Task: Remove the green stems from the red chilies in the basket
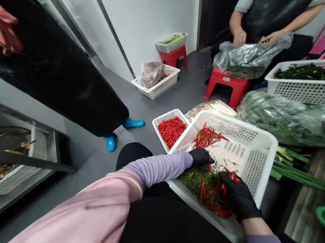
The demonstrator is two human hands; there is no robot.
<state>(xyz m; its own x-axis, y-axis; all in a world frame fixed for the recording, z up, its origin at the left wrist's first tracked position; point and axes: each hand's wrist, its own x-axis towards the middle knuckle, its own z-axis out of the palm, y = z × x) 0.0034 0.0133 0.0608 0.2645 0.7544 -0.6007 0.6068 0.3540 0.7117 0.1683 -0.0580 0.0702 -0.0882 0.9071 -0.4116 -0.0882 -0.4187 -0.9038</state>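
Note:
A large white perforated basket [256,165] rests tilted at my lap. My left hand [200,158], in a black glove, is inside it with fingers pinched around a red chili pepper [209,167]. On the right, my right hand [239,197], also black-gloved, is closed around several red chili peppers [233,177]. Between and below both hands lies a heap of green stems [193,180] mixed with more red chilies. A small pile of red chilies [206,137] sits at the basket's far left corner. Beside it stands a smaller white basket [180,113] full of red chilies [171,131].
Across from me, a person [270,19] handles a plastic bag [245,58] on a red stool [229,85]. At left stands another person in a black apron [63,75] and blue boots [133,123]. Bagged greens [297,120] and a basket of greens [312,90] are at right.

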